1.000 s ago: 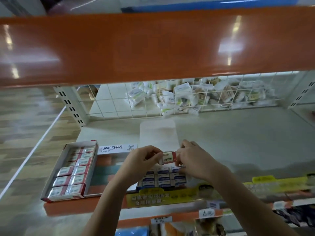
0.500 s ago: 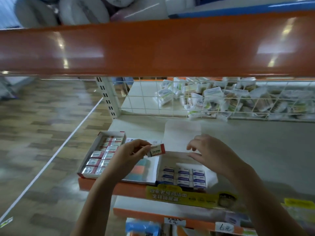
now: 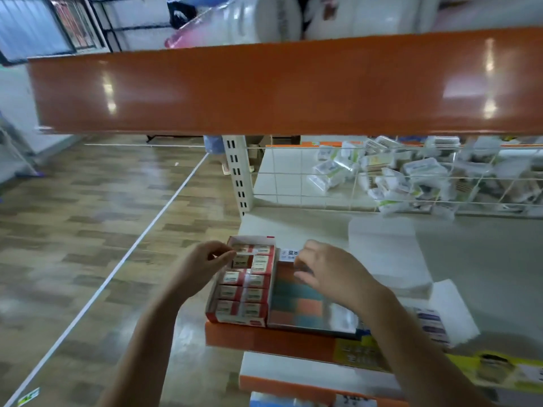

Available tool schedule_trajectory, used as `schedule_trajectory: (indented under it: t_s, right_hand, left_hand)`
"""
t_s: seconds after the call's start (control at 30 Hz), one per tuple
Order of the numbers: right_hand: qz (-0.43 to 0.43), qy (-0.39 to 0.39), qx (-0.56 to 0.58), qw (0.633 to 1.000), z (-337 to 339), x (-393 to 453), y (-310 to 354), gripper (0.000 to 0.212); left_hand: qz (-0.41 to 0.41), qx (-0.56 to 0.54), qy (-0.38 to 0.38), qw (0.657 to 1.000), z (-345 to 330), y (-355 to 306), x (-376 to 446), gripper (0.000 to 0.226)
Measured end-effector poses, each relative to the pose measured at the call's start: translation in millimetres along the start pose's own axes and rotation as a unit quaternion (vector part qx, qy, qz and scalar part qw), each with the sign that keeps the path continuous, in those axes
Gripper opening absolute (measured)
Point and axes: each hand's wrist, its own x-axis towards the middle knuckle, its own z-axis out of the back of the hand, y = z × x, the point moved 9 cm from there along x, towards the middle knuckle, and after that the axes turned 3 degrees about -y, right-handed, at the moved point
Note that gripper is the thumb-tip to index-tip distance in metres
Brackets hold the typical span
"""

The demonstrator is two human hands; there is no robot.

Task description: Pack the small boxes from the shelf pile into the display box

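A red and white display box (image 3: pixel 212 309) sits at the shelf's front left corner, holding rows of small red and white boxes. My left hand (image 3: pixel 202 265) pinches one small box (image 3: pixel 245 253) over the far rows of the display box. My right hand (image 3: pixel 329 274) hovers over the display box's open lid (image 3: pixel 296 309), fingers bent, nothing seen in it. A white tray with blue-labelled small boxes (image 3: pixel 432 324) lies to the right, partly hidden by my right forearm.
An orange shelf beam (image 3: pixel 279 86) hangs overhead. A wire grid (image 3: pixel 293 183) at the shelf's back fences a heap of wrapped packets (image 3: pixel 411 177). A white paper sheet (image 3: pixel 385 251) lies on the grey shelf. Wood floor lies to the left.
My left hand carried the small box left, from above the lid to over the display box. My right hand let go of it and followed leftward. The view swung left.
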Motion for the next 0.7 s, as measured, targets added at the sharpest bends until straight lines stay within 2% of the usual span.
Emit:
schedule_trajectory:
  t_s: [0.27, 0.43, 0.7]
  right_hand:
    - [-0.064, -0.003, 0.014, 0.998, -39.7, 30.6, 10.5, 0.025]
    - [-0.098, -0.016, 0.031, 0.995, -46.4, 32.2, 6.3, 0.024]
    - [-0.142, -0.055, 0.028, 0.988, -49.0, 28.3, 8.1, 0.022]
  left_hand:
    - [-0.035, 0.125, 0.04, 0.991, -0.2, 19.5, 19.4, 0.012]
    - [-0.069, 0.155, 0.092, 0.981, -13.8, 12.6, 25.5, 0.019]
    - [-0.106, 0.188, 0.128, 0.968, -18.4, 5.3, 36.3, 0.018]
